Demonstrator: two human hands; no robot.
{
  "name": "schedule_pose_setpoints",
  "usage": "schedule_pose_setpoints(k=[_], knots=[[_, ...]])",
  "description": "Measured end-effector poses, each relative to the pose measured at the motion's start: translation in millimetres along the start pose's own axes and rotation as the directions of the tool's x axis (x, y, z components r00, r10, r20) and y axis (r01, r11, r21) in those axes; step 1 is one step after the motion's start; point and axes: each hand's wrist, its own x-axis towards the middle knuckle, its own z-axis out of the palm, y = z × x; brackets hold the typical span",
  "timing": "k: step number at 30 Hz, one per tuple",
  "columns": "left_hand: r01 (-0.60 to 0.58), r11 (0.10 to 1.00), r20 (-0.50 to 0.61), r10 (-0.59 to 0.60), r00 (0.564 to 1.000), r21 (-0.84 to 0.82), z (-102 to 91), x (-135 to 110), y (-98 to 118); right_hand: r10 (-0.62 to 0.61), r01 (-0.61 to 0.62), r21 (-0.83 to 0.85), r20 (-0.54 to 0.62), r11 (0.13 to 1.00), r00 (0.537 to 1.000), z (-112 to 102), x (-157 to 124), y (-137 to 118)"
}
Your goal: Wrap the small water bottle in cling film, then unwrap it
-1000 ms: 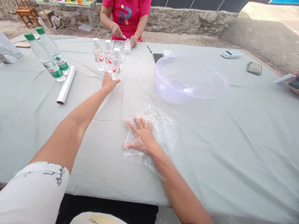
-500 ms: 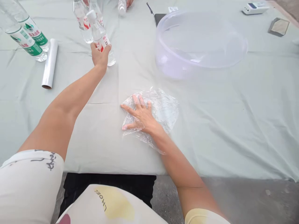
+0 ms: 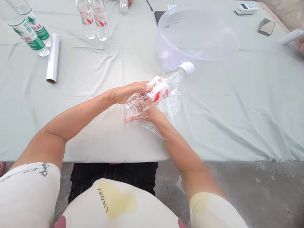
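My left hand (image 3: pixel 131 91) is wrapped round a clear water bottle (image 3: pixel 160 91) with a white cap and a red and white label. The bottle leans well over, its cap up and to the right, its base low to the left. Below and behind it, my right hand (image 3: pixel 151 114) rests at the table amid a crumpled sheet of clear plastic film (image 3: pixel 173 105). Its thumb stretches out to the left, while the bottle and left hand hide most of its other fingers. Whether the bottle touches the right hand cannot be made out.
A clear plastic tub (image 3: pixel 163 57) stands beyond my hands. Two similar small bottles (image 3: pixel 101 23) and large green-labelled bottles (image 3: pixel 35 41) stand left, near a film roll (image 3: pixel 53 60). At the far right are a white device (image 3: pixel 247 9), a grey block (image 3: pixel 266 27) and another person's hand (image 3: pixel 301 44).
My left hand has brought the bottle from the far left to above my right hand, tilting it over. The right hand stays by the film. Another person's hand with a white object appears at right.
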Motion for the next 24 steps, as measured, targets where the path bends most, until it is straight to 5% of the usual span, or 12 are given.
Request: schedule_pose_setpoints(k=[10,13,17,20,24], knots=[[0.278,0.960,-0.078,-0.276,0.958,0.020,-44.7,-63.1,-18.5,0.002,-0.016,0.078,0.178,0.997,0.984,-8.5,8.8,-1.5],[0.255,0.967,-0.159,-0.249,0.955,0.023,-54.1,-81.1,-23.4,-0.010,-0.005,0.071,0.199,0.997,0.980,-6.0,14.1,1.3],[0.077,0.997,-0.301,-0.075,0.951,-0.006,-47.8,-85.9,-20.6,0.025,-0.035,0.037,0.245,0.999,0.969,-5.5,21.2,-0.5],[-0.049,0.995,-0.270,0.024,0.963,-0.083,-32.6,-77.9,-15.3,0.021,-0.030,0.031,0.251,0.999,0.968,-7.8,23.6,-4.4],[-0.010,0.991,-0.244,-0.023,0.970,-0.134,-17.5,-63.8,-18.5,0.034,-0.037,0.010,0.260,0.999,0.965,-14.1,21.1,-10.4]])
